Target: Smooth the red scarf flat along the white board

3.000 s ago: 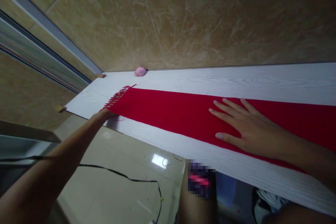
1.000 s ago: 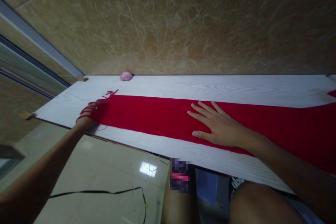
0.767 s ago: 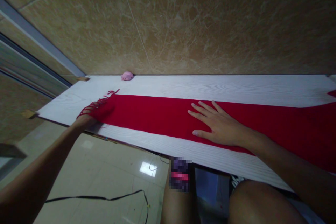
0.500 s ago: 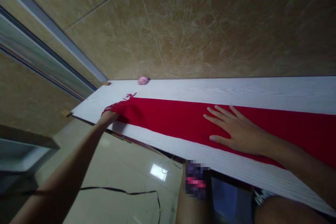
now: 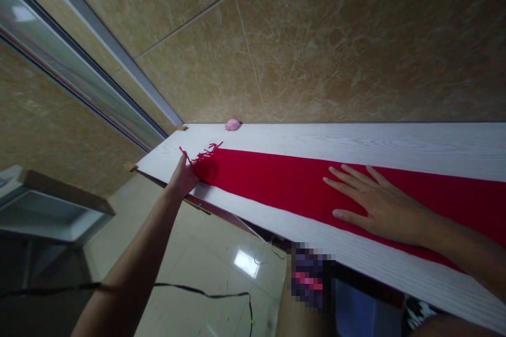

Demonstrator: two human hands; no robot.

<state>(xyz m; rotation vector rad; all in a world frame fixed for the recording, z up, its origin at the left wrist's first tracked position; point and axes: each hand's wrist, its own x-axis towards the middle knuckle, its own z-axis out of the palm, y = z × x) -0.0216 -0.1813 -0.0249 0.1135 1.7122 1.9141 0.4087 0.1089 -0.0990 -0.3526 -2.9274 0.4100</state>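
A long red scarf (image 5: pixel 284 179) with a fringed end lies stretched along a white wood-grain table (image 5: pixel 356 142). My left hand (image 5: pixel 184 178) reaches far out to the scarf's left end and grips its near corner by the fringe (image 5: pixel 201 155), which is lifted a little off the board. My right hand (image 5: pixel 375 204) lies flat on the middle of the scarf, fingers spread and pointing left.
A small pink toy (image 5: pixel 233 125) sits at the table's back edge against the tan marble wall. A black cable (image 5: pixel 205 295) trails over the glossy tiled floor below. A white box-like unit (image 5: pixel 43 210) stands at the left. My knees show under the table's front edge.
My left hand has closed on the fringed end and raised it slightly, bunching the corner. My right hand has stayed flat on the scarf. The camera has swung left.
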